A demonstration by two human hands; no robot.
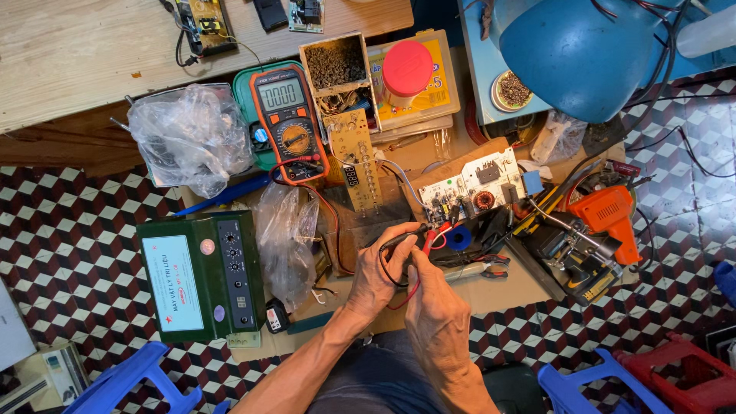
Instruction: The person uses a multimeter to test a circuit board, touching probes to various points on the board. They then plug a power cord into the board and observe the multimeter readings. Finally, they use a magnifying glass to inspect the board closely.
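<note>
My left hand (379, 276) grips a black multimeter probe (405, 237) near its tip, and my right hand (435, 314) holds a red probe (431, 239) beside it, the two hands touching over the low work board. Red and black leads run back to an orange-cased multimeter (286, 123) lying face up behind them. A white circuit board (468, 190) with a copper coil lies just beyond the probe tips. A long tan circuit strip (356, 157) lies to its left.
A green metal box with dials (201, 277) sits left of my hands, with crumpled clear bags (188, 134) behind it. An orange soldering gun (609, 218), pliers (479, 268), a red-lidded jar (406, 73) and a blue lamp shade (571, 54) crowd the right. Blue and red stools stand on the checkered floor.
</note>
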